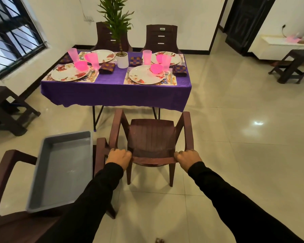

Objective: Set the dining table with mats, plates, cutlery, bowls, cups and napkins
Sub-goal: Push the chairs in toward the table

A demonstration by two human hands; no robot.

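A brown plastic chair point(151, 135) stands on the tiles in front of the table, its back toward me. My left hand point(119, 157) grips the left end of the backrest's top rail, and my right hand point(188, 158) grips the right end. The table wears a purple cloth point(112, 92). On it lie floral mats with floral plates point(69, 73) point(146, 75), pink bowls point(81, 65) point(156, 68), pink cups point(146, 57) and checked folded napkins point(107, 67) point(179, 70). Cutlery lies beside the plates.
A potted plant in a white pot point(122, 59) stands mid-table. Two brown chairs point(161, 38) sit at the far side. A grey tub point(63, 170) rests on another chair at my left. Dark stools stand at the left point(5, 109) and right point(295, 66).
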